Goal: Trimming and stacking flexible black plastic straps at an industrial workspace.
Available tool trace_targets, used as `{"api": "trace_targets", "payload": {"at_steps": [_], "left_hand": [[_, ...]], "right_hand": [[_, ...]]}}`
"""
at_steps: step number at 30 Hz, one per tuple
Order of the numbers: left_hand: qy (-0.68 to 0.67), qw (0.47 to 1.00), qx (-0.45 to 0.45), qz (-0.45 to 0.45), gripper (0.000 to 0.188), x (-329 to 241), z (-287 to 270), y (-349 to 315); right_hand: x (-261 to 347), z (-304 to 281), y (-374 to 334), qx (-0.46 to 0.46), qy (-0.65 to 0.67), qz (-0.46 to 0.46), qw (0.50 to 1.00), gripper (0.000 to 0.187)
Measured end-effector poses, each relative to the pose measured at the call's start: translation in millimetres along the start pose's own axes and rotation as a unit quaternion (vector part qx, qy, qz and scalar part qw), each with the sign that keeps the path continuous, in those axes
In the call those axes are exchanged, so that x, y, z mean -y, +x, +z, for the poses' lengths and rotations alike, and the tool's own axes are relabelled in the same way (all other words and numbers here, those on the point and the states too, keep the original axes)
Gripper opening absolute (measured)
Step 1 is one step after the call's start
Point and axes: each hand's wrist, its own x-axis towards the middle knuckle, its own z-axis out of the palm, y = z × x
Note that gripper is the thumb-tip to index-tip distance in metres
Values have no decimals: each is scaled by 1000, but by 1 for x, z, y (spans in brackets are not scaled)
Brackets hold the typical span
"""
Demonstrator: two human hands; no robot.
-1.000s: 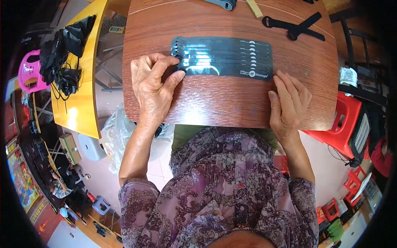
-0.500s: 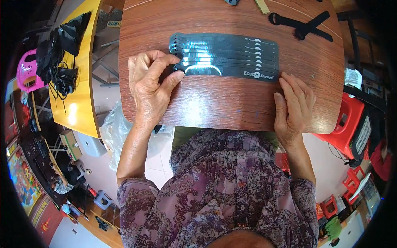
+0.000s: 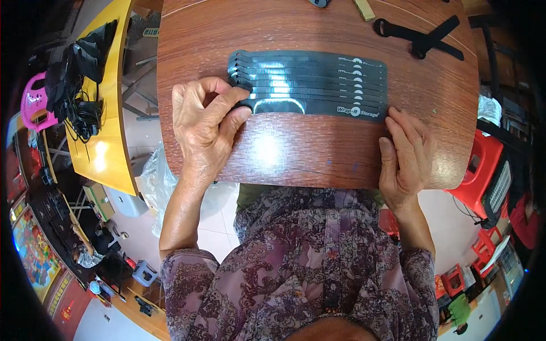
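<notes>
A fanned stack of dark, glossy cards [image 3: 318,85] with white printing lies across the table, each card overlapping the one beyond it. At its left end, my left hand [image 3: 205,116] pinches the near cards' edge between thumb and fingers. My right hand [image 3: 406,153] rests on the tabletop by the stack's near right corner. Its fingers are stretched out, their tips at or very near the card edge, and it grips nothing. Light glares off the left half of the cards.
The brown wood-grain table [image 3: 296,153] has black hook-and-loop straps [image 3: 426,40] crossed at its far right. A yellow table [image 3: 111,125] on the left carries black straps and cords [image 3: 85,85]. Red stools [image 3: 478,170] stand right; a clear plastic bag [image 3: 153,182] hangs lower left.
The whole view has shifted slightly, so the table and cards appear a little lower. My hands keep nearly the same places at the stack's two ends.
</notes>
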Motion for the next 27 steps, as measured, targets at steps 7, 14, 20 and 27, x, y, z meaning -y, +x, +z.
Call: {"api": "trace_targets", "payload": {"at_steps": [7,14,20,27], "left_hand": [[51,995,-14,84,29,1,-2,-1],[55,994,-16,92,30,1,-5,-3],[53,992,-15,117,30,1,-8,2],[38,990,-1,137,28,0,-9,4]], "right_hand": [[4,-6,-1,23,6,17,1000,27],[5,-6,-1,17,13,16,1000,27],[7,-8,0,15,16,12,1000,28],[7,-10,0,27,11,14,999,29]]}}
